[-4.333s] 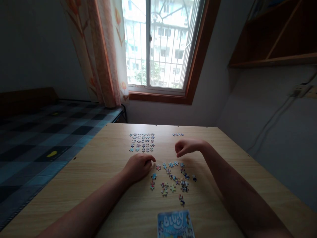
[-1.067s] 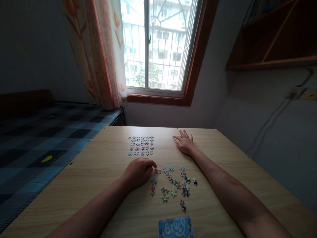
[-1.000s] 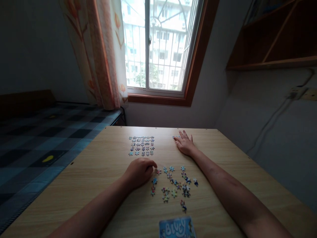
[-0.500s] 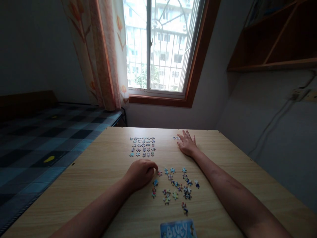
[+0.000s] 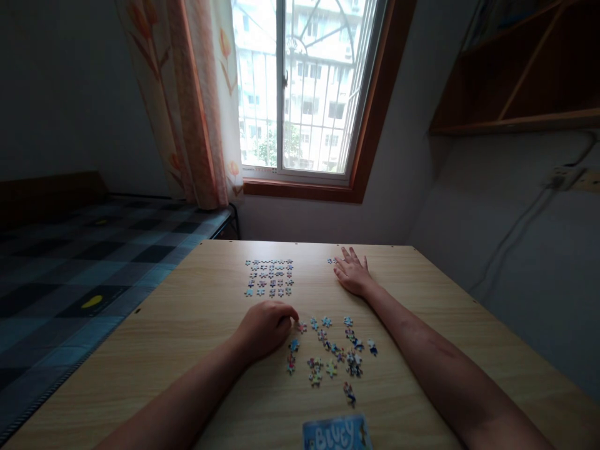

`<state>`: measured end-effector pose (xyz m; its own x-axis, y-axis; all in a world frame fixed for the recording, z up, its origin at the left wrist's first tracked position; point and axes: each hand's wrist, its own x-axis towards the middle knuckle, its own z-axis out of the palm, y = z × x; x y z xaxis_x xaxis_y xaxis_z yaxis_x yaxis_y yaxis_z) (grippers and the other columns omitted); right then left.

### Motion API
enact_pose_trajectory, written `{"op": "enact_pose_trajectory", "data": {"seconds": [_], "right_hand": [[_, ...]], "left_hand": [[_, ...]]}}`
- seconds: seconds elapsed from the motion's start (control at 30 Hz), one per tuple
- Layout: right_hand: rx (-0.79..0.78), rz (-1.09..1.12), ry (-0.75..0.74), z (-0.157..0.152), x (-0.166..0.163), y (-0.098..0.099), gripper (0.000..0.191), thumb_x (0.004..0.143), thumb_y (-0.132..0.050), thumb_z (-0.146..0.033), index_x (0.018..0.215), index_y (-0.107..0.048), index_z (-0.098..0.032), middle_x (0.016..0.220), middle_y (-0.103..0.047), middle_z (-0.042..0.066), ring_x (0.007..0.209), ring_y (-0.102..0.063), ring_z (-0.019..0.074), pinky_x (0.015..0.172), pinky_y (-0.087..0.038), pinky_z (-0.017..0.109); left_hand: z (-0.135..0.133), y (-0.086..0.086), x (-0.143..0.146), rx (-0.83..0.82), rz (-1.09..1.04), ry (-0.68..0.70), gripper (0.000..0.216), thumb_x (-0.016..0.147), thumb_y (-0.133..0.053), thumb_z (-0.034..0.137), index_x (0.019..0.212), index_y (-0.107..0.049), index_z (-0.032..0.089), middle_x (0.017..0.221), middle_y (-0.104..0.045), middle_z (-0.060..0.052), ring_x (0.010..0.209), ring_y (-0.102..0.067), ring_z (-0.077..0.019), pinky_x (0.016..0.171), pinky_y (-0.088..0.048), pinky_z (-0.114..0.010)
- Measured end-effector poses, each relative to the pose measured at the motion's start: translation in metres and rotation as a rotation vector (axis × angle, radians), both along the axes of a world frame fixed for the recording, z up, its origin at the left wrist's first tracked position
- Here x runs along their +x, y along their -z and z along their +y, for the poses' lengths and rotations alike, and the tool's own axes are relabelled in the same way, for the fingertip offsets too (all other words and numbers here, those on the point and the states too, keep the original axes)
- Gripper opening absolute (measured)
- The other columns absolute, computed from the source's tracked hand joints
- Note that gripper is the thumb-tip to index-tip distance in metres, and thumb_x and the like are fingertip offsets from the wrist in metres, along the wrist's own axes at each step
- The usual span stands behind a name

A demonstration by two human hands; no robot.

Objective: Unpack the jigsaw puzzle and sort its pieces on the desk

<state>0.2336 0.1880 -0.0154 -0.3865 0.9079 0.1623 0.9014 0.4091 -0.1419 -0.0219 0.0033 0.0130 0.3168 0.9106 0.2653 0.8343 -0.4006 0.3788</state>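
My left hand (image 5: pixel 266 330) rests loosely curled on the table, its index fingertip beside a pinkish puzzle piece (image 5: pixel 302 326). Its palm and most fingertips are hidden, so whatever it may hold does not show. Farther away on the right, my right hand (image 5: pixel 352 272) lies palm down with fingers spread. A short row of puzzle pieces (image 5: pixel 330 260) sticks out past its fingers, partly covered by them. To the left, small pieces (image 5: pixel 271 275) are laid out in several neat rows. Loose puzzle pieces (image 5: pixel 331 369), some overlapping, are scattered between my forearms.
A blue box (image 5: pixel 336 432) lettered "Bluey" stands at the near edge of view on the wooden table (image 5: pixel 187 350). A bed (image 5: pixel 140 237) with a checked cover is on the left. Behind the table are a curtain (image 5: pixel 187 112) and a barred window (image 5: pixel 319 94). A shelf (image 5: pixel 515 125) hangs at right.
My right hand has shifted very slightly left over the far row of pieces. My left hand and the scattered pieces look the same.
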Motion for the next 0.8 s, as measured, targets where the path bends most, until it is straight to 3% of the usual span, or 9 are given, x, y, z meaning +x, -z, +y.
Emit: {"op": "enact_pose_trajectory", "data": {"seconds": [0.2, 0.6, 0.8], "right_hand": [[-0.046, -0.036, -0.059, -0.0004, -0.001, -0.0006, 0.055, 0.101, -0.026, -0.051, 0.15, -0.039, -0.032, 0.166, -0.004, 0.005, 0.152, 0.005, 0.0293, 0.114, 0.001, 0.066], [-0.075, -0.035, -0.095, -0.0016, -0.0015, -0.0021, 0.061, 0.101, -0.023, -0.052, 0.153, -0.034, -0.025, 0.166, -0.003, 0.008, 0.152, 0.006, 0.0278, 0.115, 0.001, 0.064], [-0.083, -0.022, -0.096, -0.0011, -0.0005, -0.0029, 0.058, 0.101, -0.025, -0.051, 0.15, -0.04, -0.026, 0.166, -0.004, 0.008, 0.152, 0.005, 0.0287, 0.114, 0.003, 0.065]], "left_hand": [[0.0005, 0.0002, 0.0004, -0.005, 0.007, -0.004, 0.032, 0.078, -0.049, 0.014, 0.084, -0.077, 0.027, 0.088, -0.077, 0.0, 0.081, -0.069, -0.0171, 0.077, -0.05, -0.029], [-0.0009, -0.0039, 0.002, -0.024, 0.009, -0.014, 0.032, 0.078, -0.049, 0.014, 0.084, -0.077, 0.027, 0.087, -0.077, 0.0, 0.08, -0.068, -0.0173, 0.077, -0.05, -0.029], [-0.0002, -0.0027, 0.0016, -0.016, 0.009, -0.015, 0.031, 0.078, -0.049, 0.014, 0.083, -0.077, 0.027, 0.087, -0.076, 0.001, 0.08, -0.068, -0.0169, 0.077, -0.05, -0.029]]}}
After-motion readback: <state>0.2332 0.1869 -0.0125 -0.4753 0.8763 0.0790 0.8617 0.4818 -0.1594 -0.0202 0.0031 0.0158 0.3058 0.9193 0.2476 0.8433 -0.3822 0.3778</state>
